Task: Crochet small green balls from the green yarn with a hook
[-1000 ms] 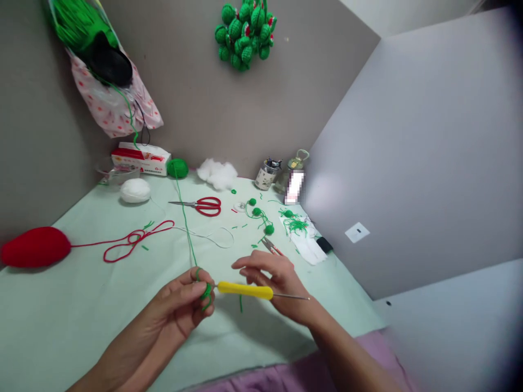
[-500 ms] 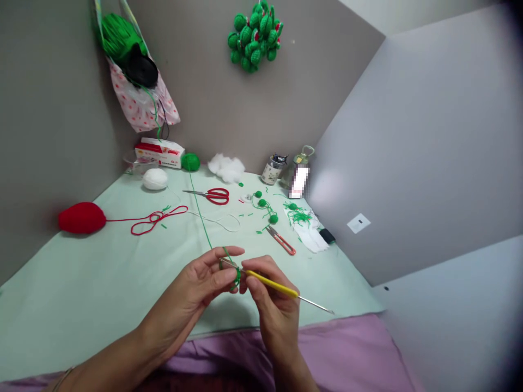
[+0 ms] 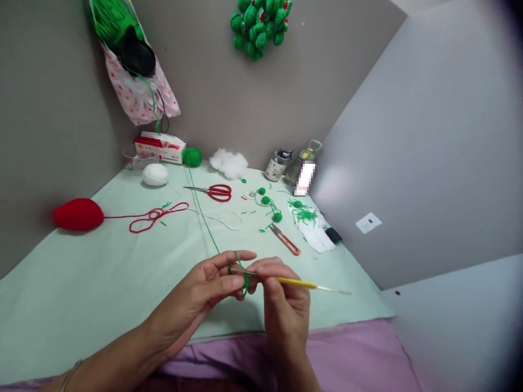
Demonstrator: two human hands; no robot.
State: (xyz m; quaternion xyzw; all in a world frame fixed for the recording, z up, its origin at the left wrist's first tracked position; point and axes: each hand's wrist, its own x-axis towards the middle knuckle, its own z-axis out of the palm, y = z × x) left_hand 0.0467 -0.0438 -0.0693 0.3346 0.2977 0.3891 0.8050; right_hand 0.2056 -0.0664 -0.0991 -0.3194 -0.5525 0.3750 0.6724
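Note:
My left hand (image 3: 212,286) pinches a small piece of green crochet (image 3: 247,282) between thumb and fingers, its index finger stretched out with green yarn over it. That strand runs back across the table to a green yarn ball (image 3: 192,157). In my right hand (image 3: 286,294) is a crochet hook with a yellow handle (image 3: 298,282), held nearly level. Its metal tip reaches left to the green piece, and a second metal end sticks out to the right. Fingers partly hide the stitches.
Red-handled scissors (image 3: 218,193) and orange thread snips (image 3: 285,240) lie beyond my hands. Around them are red yarn (image 3: 79,214), white yarn (image 3: 155,175), stuffing (image 3: 229,163), small green balls (image 3: 277,216) and a white paper (image 3: 318,239). A cup (image 3: 275,166) and bottle (image 3: 308,152) stand behind.
Both hands appear slightly further right and lower in view. The hook has turned from a downward slant to nearly level. The whole scene has shifted a little with the head.

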